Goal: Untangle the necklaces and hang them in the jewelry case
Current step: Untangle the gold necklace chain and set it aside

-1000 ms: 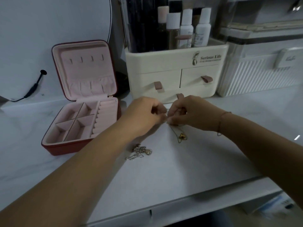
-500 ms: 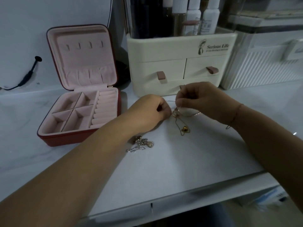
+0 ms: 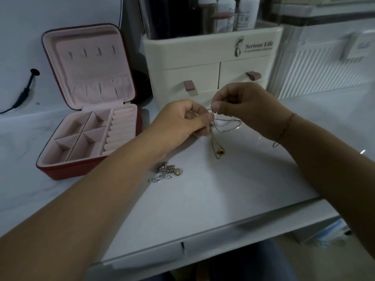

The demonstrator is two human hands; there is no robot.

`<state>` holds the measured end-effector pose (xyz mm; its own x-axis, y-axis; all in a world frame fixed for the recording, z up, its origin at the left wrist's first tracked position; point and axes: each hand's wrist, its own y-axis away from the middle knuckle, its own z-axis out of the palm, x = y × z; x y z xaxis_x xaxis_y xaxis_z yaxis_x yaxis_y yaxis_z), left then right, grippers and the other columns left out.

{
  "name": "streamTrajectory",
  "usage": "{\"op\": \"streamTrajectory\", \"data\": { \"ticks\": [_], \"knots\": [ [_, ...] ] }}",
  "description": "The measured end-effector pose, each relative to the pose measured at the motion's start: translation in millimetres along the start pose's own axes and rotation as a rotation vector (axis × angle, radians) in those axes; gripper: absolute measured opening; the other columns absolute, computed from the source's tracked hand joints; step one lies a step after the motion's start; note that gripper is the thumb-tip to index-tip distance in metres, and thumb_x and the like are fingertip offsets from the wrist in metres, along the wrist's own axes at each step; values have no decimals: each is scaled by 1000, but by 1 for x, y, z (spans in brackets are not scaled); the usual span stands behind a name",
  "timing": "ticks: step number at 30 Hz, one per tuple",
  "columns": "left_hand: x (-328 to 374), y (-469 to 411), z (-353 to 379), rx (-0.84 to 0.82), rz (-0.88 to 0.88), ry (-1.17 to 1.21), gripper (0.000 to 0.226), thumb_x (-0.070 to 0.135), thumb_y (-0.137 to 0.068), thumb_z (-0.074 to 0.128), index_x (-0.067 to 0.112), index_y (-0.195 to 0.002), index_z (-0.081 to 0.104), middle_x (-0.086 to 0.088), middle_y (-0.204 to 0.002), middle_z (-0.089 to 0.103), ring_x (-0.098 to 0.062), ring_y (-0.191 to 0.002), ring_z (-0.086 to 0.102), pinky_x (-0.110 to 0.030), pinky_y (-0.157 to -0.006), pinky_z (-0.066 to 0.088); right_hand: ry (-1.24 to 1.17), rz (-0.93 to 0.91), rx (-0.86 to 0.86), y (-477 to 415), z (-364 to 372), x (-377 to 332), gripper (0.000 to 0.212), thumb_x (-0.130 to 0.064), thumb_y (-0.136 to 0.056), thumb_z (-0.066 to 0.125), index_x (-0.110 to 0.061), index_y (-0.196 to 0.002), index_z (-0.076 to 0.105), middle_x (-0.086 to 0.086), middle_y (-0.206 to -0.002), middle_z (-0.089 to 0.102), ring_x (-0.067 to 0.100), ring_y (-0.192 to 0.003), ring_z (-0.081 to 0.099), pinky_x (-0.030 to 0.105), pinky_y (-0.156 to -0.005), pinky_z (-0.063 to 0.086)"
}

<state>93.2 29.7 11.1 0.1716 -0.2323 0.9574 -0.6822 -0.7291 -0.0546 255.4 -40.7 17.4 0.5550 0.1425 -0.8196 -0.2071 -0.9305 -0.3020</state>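
Observation:
Above the white tabletop, my left hand [image 3: 182, 120] and my right hand [image 3: 241, 104] pinch a thin tangled chain between their fingertips. A silver loop of chain [image 3: 229, 126] droops under my right hand. A gold necklace with a small gold pendant [image 3: 220, 151] hangs down from the pinch point to the table. A second heap of silver necklaces with a pale pendant [image 3: 168, 173] lies on the table beside my left forearm. The red jewelry case [image 3: 89, 167] stands open at the left, with pink lining and a row of hooks in its lid [image 3: 91, 51].
A cream drawer organiser [image 3: 207, 57] with bottles on top stands right behind my hands. A white ribbed box [image 3: 324, 67] sits at the back right. A black cable [image 3: 26, 90] hangs at the far left. The table's front edge [image 3: 223, 232] runs below my forearms.
My right hand has lifted slightly away from my left, drawing a silver loop out of the tangle. The gold pendant now hangs lower on its chain.

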Motion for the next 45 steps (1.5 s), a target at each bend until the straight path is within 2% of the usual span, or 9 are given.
{"op": "streamTrajectory", "data": {
  "ticks": [4,10,22,28,33,35,39,42,45],
  "knots": [
    [-2,-1,-1,28,50,-52,5,14,-84,71,11,-83,67,4,-55,66,-3,-50,59,-13,-55,46,8,2,2,0,-1,1,5,-15,-87,68,-16,-82,67,11,-76,62,13,-69,51,20,-68,45],
    [-2,-3,-5,44,61,-94,7,12,-87,67,11,-80,68,7,-50,62,0,-47,56,-10,-53,44,39,0,23,-1,-3,5,10,-15,-89,65,-21,-81,66,7,-75,63,7,-67,53,19,-69,48],
    [-1,-3,-6,33,-5,-145,11,16,-86,68,20,-76,68,1,-60,57,-11,-55,45,-25,-59,37,166,0,-12,-1,-2,5,10,-17,-93,59,-15,-85,64,-7,-68,57,-7,-57,50,8,-62,42],
    [0,-4,-6,52,-33,-110,18,7,-87,59,14,-71,62,3,-52,50,-6,-46,41,-19,-51,37,50,73,-47,1,-3,4,19,-12,-98,51,3,-97,64,18,-98,70,22,-84,67,25,-82,55],
    [0,-7,-11,67,-54,-54,13,10,-84,58,11,-70,59,1,-50,50,-8,-46,44,-26,-58,40,-283,144,-57,2,-4,0,25,-8,-102,40,-3,-85,57,10,-90,71,14,-79,72,28,-77,58],
    [0,-7,-13,69,-81,16,11,16,-75,61,10,-67,59,-10,-58,52,-11,-46,43,-30,-64,44,-312,151,-50,2,-6,-1,26,-10,-102,39,-3,-84,57,8,-88,71,16,-79,72,28,-76,57],
    [4,-5,-14,33,-112,129,11,7,-83,58,5,-72,58,-20,-83,53,-10,-43,39,-24,-51,49,-251,138,-51,2,-7,1,24,-11,-103,38,1,-91,56,9,-89,70,14,-76,71,29,-76,57],
    [5,-3,-17,8,-108,42,12,4,-86,57,5,-74,60,-17,-74,55,-8,-41,37,-24,-51,42,-197,143,-52,2,-8,3,25,-11,-102,38,6,-101,56,12,-91,70,16,-76,71,31,-78,57],
    [6,-2,-22,-20,-99,-33,12,2,-85,59,7,-74,59,-2,-56,56,-6,-40,35,-21,-47,33,-183,158,-32,1,-9,4,21,-11,-103,38,2,-97,53,10,-88,69,16,-70,69,22,-62,53]
  ]
}}
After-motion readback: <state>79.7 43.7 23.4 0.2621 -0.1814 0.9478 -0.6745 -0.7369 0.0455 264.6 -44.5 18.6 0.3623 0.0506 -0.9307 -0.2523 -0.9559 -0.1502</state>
